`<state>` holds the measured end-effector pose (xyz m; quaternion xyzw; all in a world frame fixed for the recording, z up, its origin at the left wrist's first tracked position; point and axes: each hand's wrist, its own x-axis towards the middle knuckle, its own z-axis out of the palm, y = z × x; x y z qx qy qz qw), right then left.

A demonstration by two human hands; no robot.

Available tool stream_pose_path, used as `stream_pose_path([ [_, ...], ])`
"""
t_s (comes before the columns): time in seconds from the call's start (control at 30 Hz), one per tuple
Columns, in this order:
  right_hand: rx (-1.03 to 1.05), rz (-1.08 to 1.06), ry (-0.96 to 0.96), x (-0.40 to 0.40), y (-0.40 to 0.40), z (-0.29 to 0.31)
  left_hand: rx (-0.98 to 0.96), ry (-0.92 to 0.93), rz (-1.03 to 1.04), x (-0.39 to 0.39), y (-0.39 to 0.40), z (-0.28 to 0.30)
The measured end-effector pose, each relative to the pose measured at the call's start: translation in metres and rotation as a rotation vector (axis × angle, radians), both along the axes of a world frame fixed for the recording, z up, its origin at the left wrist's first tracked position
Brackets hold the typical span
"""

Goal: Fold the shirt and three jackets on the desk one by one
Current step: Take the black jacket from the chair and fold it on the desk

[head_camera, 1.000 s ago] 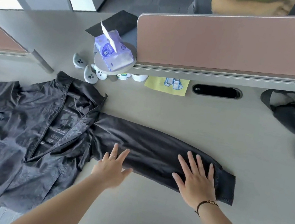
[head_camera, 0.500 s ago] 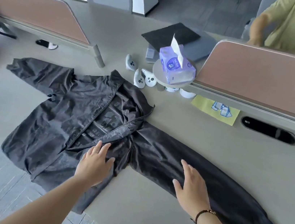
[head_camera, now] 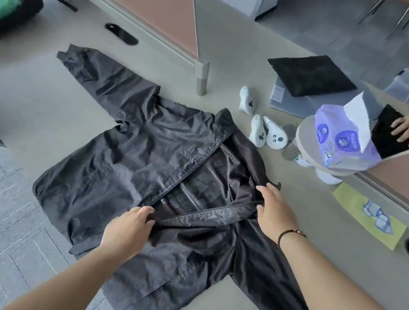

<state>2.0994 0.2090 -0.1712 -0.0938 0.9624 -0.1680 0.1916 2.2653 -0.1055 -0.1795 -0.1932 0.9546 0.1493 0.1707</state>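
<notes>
A: Head view. A dark jacket (head_camera: 143, 172) is shown spread front-up on the desk (head_camera: 270, 295), its far sleeve stretched toward the divider (head_camera: 150, 8) and its near sleeve running off toward the lower right. Which step is illustrated?

B: The straightening of the open front, it is judged; no fold is yet seen. The edge of the near front panel is pinched by the left hand (head_camera: 127, 230), fingers curled round the hem. The same edge, nearer the collar, is gripped by the right hand (head_camera: 275, 212), thumb and fingers closed on the cloth.

A: What is called for next?

B: Probably the panel is to be drawn across and laid flat against the opposite one, so the front is closed before the sleeves are folded in. The controllers (head_camera: 262, 131) and tissue pack (head_camera: 342, 140) beside the collar are to be avoided.
</notes>
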Motion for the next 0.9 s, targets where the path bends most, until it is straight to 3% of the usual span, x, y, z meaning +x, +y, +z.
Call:
stream_pose_path([
  [0.2, 0.089, 0.047, 0.025, -0.054, -0.027, 0.009, 0.087, -0.075, 0.002, -0.001, -0.021, -0.013],
  [0.33, -0.052, 0.112, 0.311, -0.099, -0.080, 0.051, 0.181, -0.035, 0.020, -0.005, -0.031, -0.012],
  [0.43, -0.104, 0.164, 0.441, -0.130, -0.128, 0.057, 0.216, 0.106, 0.183, -0.007, -0.038, -0.011],
  [0.53, -0.001, 0.175, 0.248, -0.139, -0.154, 0.025, 0.152, 0.172, 0.229, 0.001, -0.044, -0.019],
  [0.67, 0.322, 0.258, -0.108, -0.110, -0.148, -0.035, -0.077, 0.069, 0.014, 0.027, -0.043, -0.046],
  [0.9, 0.418, 0.192, -0.117, -0.101, -0.115, -0.050, -0.117, -0.018, -0.073, 0.053, -0.024, -0.066],
])
